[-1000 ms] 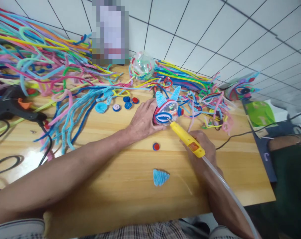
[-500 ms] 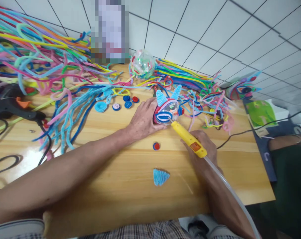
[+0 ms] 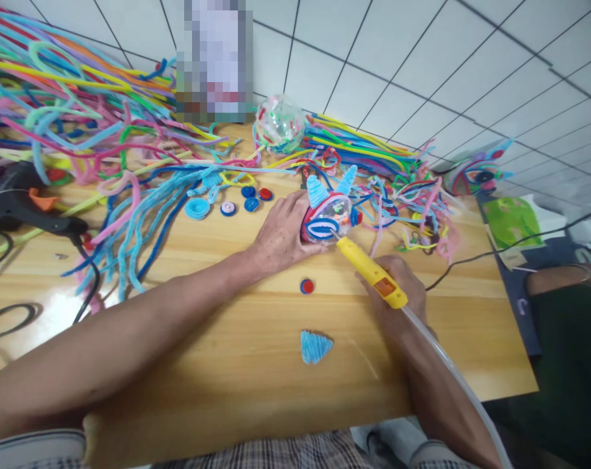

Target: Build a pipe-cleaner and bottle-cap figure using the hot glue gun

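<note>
My left hand (image 3: 283, 236) is wrapped round the near left side of a clear plastic ball ornament (image 3: 338, 210) trimmed with pipe cleaners. Two light-blue horns stand on its top, and a blue-and-white oval sits on the side facing me. In my right hand (image 3: 403, 290) is a yellow hot glue gun (image 3: 371, 270), a clear glue stick trailing from its rear. Its nozzle tip is at the oval; whether it touches is hard to see. Below the ornament lie a small red-and-blue coil (image 3: 306, 286) and a light-blue triangle (image 3: 316, 346) of wound pipe cleaner.
Loose pipe cleaners (image 3: 95, 124) heap at the left back. A black glue gun (image 3: 29, 205) with its cord lies at the left. Several small coils (image 3: 250, 198) and another clear ball (image 3: 280, 124) sit farther back. A black cable crosses at right, near another person's arm (image 3: 559, 279).
Both hands, the ornament and the glue gun stay almost where they were. The view has shifted very slightly.
</note>
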Available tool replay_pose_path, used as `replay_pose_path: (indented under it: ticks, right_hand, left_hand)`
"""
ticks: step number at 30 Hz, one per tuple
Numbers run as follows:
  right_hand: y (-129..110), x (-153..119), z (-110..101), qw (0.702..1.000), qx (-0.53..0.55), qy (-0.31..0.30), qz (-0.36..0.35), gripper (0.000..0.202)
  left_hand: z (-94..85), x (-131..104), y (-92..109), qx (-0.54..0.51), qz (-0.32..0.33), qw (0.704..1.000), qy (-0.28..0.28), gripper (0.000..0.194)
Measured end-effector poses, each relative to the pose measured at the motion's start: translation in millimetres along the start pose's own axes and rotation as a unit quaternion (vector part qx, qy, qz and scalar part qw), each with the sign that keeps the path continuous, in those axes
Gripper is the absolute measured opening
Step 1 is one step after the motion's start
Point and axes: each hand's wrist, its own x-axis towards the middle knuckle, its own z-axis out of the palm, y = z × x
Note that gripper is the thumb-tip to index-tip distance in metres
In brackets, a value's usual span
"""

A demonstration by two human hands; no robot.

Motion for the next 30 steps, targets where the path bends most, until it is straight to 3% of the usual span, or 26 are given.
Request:
replay_pose_path:
  ticks: [19, 30]
  right_hand:
    - [2.7, -2.5, 0.0, 0.997, -0.018, -0.032, 0.065, 0.013]
    - [4.4, -4.7, 3.0, 0.999, -0.021, -0.013, 0.046, 0.006]
  left_hand:
    - [-2.0, 1.0, 3.0, -0.006, -0.015, 1.0, -0.01, 0.098]
    - [-4.1, 1.8, 4.4, -0.004, -0.019, 1.0, -0.015, 0.095]
